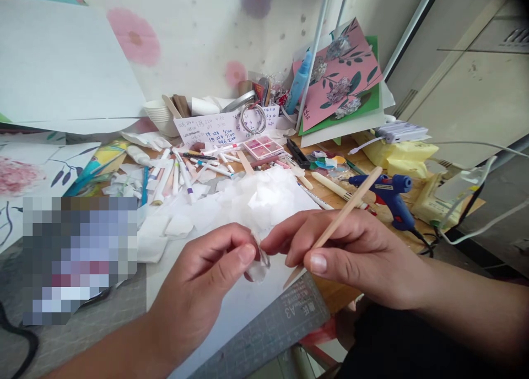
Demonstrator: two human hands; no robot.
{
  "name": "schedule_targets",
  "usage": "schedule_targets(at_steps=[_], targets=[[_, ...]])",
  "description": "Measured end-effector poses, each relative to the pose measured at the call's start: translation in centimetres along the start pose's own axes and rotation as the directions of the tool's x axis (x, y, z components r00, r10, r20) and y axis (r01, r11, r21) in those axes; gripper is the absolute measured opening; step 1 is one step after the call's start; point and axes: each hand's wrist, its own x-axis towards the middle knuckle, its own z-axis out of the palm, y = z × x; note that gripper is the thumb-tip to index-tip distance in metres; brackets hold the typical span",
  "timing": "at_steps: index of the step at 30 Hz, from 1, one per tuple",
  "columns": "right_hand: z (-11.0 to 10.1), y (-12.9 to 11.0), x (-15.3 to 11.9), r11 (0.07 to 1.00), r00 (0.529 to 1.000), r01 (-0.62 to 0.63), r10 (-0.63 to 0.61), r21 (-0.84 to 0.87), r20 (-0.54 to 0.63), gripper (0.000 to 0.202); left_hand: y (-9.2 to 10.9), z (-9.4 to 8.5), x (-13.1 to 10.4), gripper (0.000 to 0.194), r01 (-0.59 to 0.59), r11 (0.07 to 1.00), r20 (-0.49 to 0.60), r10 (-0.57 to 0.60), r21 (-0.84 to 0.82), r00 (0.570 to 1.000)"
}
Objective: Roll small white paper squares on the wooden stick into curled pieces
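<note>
My left hand [206, 280] pinches a small, thin, whitish translucent piece [259, 269], shaped like a curled petal, between thumb and fingers. My right hand [351, 252] grips a flat wooden craft stick [349, 207], slanted with its upper end to the right. The right index fingertip touches or nearly touches the edge of the petal-like piece. Just behind both hands lies a fluffy heap of thin white pieces [264, 194]. Below them is a white sheet of paper [231, 307] on a grey cutting mat [285, 318].
A blue glue gun [390, 194] lies at right, its cord trailing down. Behind the heap are scattered markers [165, 175], a pink palette [263, 147] and stacked paper cups [160, 117]. A pink card with flowers [339, 76] leans at back right. A blurred-out object [82, 258] sits at left.
</note>
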Motion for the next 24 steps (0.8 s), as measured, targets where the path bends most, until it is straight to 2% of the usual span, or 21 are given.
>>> schedule_targets(at_steps=[5,12,18,24], targets=[[0.02,0.06,-0.03,0.998,1.0,0.009,-0.009,-0.068,0.012,0.01,-0.14,0.24,0.22,0.023,0.045,0.998,-0.028,-0.046,-0.032,0.999],[-0.13,0.1,0.09,0.999,1.0,0.002,-0.002,-0.05,0.009,0.011,-0.08,0.28,0.29,0.021,0.1,0.994,-0.051,-0.103,-0.054,0.993],[0.31,0.34,0.24,0.995,0.996,0.084,-0.087,-0.061,-0.034,0.019,-0.02,0.33,0.26,0.019,0.14,0.988,-0.052,-0.144,-0.072,0.988],[0.78,0.29,0.43,0.968,0.982,0.15,-0.169,-0.201,-0.084,0.016,-0.21,0.45,0.31,0.016,0.147,0.986,-0.041,-0.151,-0.082,0.988]])
